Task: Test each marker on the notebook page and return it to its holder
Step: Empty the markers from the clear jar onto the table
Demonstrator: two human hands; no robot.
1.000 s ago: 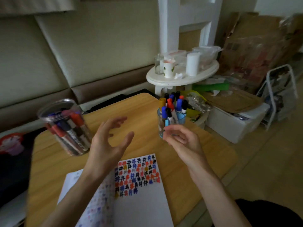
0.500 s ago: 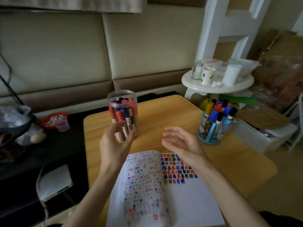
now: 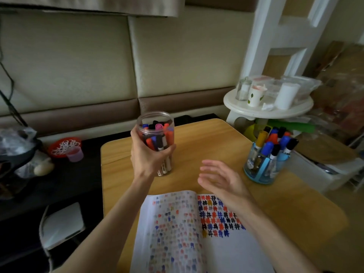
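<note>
The light wooden tabletop bears an open white notebook with coloured test marks. The left grip clasps a clear plastic jar crammed with capped markers. The right grip hovers empty and loose, so drawing one marker out likely comes next. A blue-ribbed clear holder, also full, stands on the right.

I note a clear jar of orange, blue, black and pink markers. The notebook page is white, with rows of red, blue, black and yellow hash marks.
</note>
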